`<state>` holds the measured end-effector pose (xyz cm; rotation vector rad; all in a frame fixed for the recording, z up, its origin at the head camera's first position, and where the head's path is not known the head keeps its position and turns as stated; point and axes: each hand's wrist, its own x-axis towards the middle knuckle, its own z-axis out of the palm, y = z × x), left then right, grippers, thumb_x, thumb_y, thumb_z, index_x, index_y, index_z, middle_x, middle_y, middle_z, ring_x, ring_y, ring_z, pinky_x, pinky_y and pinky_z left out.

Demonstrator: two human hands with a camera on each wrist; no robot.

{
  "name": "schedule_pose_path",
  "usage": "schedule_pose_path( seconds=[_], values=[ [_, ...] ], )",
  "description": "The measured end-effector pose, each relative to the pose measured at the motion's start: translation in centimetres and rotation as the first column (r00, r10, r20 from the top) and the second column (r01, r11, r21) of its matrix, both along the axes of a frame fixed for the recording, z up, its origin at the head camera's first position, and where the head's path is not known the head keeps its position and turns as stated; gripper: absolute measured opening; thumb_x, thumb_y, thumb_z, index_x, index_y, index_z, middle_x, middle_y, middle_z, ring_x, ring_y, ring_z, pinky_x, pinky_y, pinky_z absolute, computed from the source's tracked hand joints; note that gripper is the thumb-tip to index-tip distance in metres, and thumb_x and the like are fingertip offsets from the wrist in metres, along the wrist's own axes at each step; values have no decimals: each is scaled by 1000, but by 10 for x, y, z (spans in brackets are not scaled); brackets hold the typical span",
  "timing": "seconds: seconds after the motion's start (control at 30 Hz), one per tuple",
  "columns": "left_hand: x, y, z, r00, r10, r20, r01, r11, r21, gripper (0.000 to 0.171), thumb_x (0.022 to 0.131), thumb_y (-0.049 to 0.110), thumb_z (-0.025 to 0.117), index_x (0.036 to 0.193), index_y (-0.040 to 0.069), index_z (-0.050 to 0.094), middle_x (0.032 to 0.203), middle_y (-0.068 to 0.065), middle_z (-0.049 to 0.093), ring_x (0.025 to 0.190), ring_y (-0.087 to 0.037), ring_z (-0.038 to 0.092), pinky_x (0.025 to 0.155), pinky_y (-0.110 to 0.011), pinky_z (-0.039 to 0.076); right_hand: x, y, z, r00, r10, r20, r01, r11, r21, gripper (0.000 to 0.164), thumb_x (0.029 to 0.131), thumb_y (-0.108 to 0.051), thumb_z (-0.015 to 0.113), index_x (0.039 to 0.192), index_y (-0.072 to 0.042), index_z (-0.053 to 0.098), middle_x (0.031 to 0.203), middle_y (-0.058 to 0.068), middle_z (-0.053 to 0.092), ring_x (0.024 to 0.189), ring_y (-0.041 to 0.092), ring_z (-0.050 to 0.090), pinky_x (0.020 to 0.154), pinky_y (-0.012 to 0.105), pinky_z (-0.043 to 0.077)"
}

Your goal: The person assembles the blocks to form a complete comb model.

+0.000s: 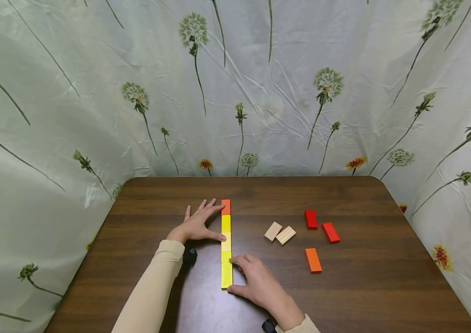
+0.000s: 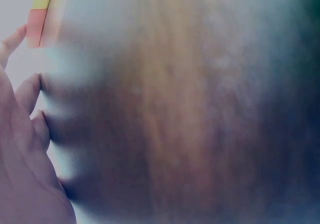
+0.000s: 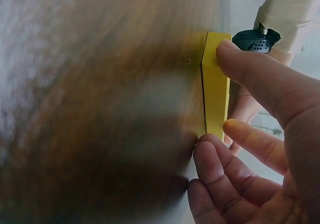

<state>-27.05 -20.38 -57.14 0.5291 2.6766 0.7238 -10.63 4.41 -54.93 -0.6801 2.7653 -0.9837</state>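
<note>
A straight row of flat blocks lies on the table: an orange block (image 1: 226, 207) at the far end, then a yellow block (image 1: 226, 223), a paler yellow block (image 1: 227, 245) and more yellow ones. My left hand (image 1: 197, 225) is spread along the row's left side, its index fingertip at the orange block and its thumb at the pale one. From the right, my right hand (image 1: 257, 281) touches the nearest yellow block (image 1: 226, 276) with thumb and index fingertip near its two ends. In the right wrist view that block (image 3: 217, 94) shows its long side; the other fingers rest bent on the table.
Right of the row lie two plain wooden blocks (image 1: 279, 232). Farther right are two red blocks (image 1: 320, 226) and a separate orange block (image 1: 313, 260). Behind the brown table (image 1: 377, 286) hangs a flowered curtain (image 1: 285, 92).
</note>
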Motion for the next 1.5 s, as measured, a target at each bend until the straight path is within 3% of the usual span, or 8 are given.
schedule_pose_path(
  seconds=[0.6, 1.0, 1.3, 1.5],
  values=[
    [2, 0, 3, 1000, -11, -4, 11, 1000, 24, 119, 70, 84, 82, 168, 37, 35, 183, -7, 11, 170, -39, -1, 124, -77, -17, -1, 2, 1, 999, 21, -27, -21, 1000, 12, 60, 80, -34, 97, 129, -11, 72, 95, -5, 61, 82, 2, 50, 74, 23, 50],
    [6, 2, 13, 1000, -13, 13, 13, 1000, -7, 113, 76, 73, 85, 169, 37, 33, 183, -4, 9, 170, -36, -2, 126, -76, -14, -4, 22, 6, 1000, 19, -2, -19, 999, -31, 52, 87, -26, 92, 131, -8, 71, 110, 3, 70, 93, 12, 65, 81, 29, 59],
    [4, 1, 11, 1000, -13, 16, 13, 1000, 1, 115, 74, 75, 85, 169, 37, 32, 184, -4, 8, 170, -37, -2, 125, -76, -16, -17, 72, 14, 993, -110, -45, 108, 993, -42, 53, 82, -17, 95, 129, -9, 73, 109, 2, 69, 97, 19, 68, 86, 33, 60],
    [5, -1, 10, 1000, -9, 20, 8, 999, 33, 120, 70, 82, 83, 169, 38, 32, 184, -5, 8, 170, -38, -3, 125, -75, -18, -20, 105, 20, 976, -219, -18, 218, 976, -19, 57, 79, -18, 97, 130, -10, 73, 119, 7, 71, 110, 27, 69, 98, 47, 57]
  ],
)
